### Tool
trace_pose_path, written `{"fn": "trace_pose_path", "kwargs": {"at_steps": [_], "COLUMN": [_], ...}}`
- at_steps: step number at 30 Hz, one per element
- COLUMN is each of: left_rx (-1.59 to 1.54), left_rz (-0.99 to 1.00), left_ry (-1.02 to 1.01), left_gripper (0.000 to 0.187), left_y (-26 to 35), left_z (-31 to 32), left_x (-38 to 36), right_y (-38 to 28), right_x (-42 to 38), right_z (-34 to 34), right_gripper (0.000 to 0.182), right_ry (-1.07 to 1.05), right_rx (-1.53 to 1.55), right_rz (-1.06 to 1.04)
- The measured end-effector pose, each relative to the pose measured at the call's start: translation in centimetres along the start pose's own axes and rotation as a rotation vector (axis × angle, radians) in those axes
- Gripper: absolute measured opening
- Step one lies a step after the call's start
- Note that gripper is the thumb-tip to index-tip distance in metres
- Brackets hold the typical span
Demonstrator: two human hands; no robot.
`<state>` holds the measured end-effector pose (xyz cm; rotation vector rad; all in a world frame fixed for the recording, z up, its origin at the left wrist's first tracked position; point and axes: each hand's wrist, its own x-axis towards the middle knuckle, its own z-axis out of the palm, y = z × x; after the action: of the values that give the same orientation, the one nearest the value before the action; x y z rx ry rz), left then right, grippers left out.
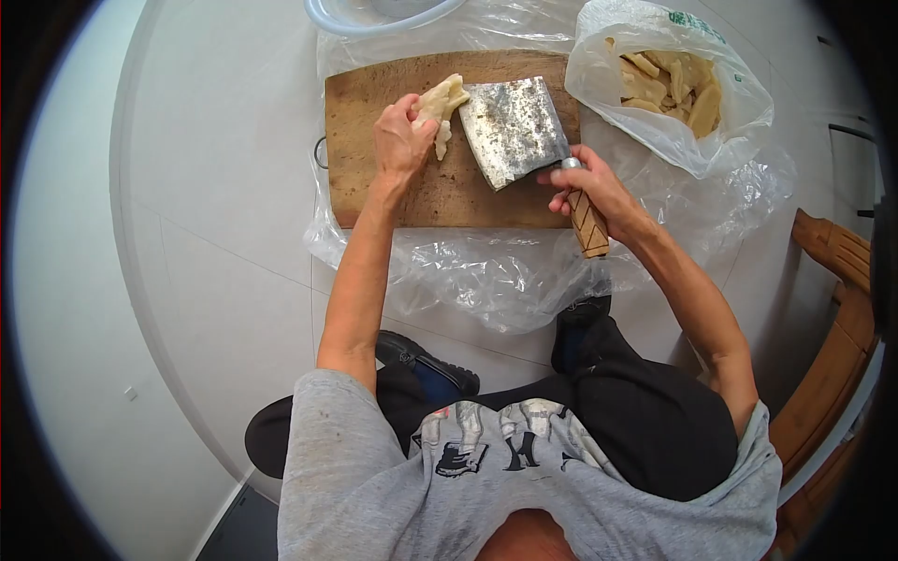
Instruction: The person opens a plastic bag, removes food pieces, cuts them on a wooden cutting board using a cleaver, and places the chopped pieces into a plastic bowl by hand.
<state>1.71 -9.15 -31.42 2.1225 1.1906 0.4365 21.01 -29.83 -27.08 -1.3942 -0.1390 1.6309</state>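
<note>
My left hand is closed on a pale yellowish, ragged-edged piece of food over the left half of a wooden cutting board. A strip of the piece hangs down past my fingers. In my right hand is a cleaver, gripped where its carved wooden handle meets the blade. The broad, spotted blade lies flat-side up over the middle of the board, its left edge close to the piece. The handle points down toward my knees.
A white plastic bag with several yellowish pieces of food stands right of the board. Clear plastic sheeting covers the floor underneath. A pale blue basin is at the back. Brown wooden furniture stands at the right.
</note>
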Motion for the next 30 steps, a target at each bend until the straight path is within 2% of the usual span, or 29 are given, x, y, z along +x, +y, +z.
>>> {"fn": "trace_pose_path", "kwargs": {"at_steps": [3, 6, 9, 15, 22, 25, 30], "left_rx": [0.076, 0.439, 0.525, 0.294, -0.159, -0.304, -0.363], "left_rz": [-0.101, 0.059, 0.19, 0.253, -0.305, -0.425, -0.365], "left_ry": [-0.169, -0.137, -0.1, -0.029, -0.217, -0.266, -0.235], "left_gripper": [0.033, 0.027, 0.025, 0.025, 0.019, 0.024, 0.027], "left_y": [0.7, 3.5, 3.8, 1.1, 1.7, 1.8, 1.9], "left_z": [-0.7, -1.0, -0.7, 0.1, -1.2, -1.5, -0.1], "left_x": [1.4, 1.1, 1.2, 1.2, 2.2, 1.9, 0.3], "right_y": [-0.6, -0.4, -0.7, -1.0, -1.4, -0.9, -0.6], "right_x": [-0.3, -0.5, -1.4, -5.3, -7.2, -6.3, -5.4], "right_z": [0.4, 1.1, 1.7, 1.4, 0.7, 0.8, 0.5], "right_gripper": [0.033, 0.03, 0.027, 0.024, 0.022, 0.022, 0.023], "right_ry": [-0.024, 0.002, 0.031, 0.111, 0.065, 0.02, 0.033], "right_rx": [-0.058, -0.16, -0.259, -0.448, -0.363, -0.335, -0.386], "right_rz": [-0.024, -0.066, -0.134, -0.21, -0.178, -0.164, -0.178]}}
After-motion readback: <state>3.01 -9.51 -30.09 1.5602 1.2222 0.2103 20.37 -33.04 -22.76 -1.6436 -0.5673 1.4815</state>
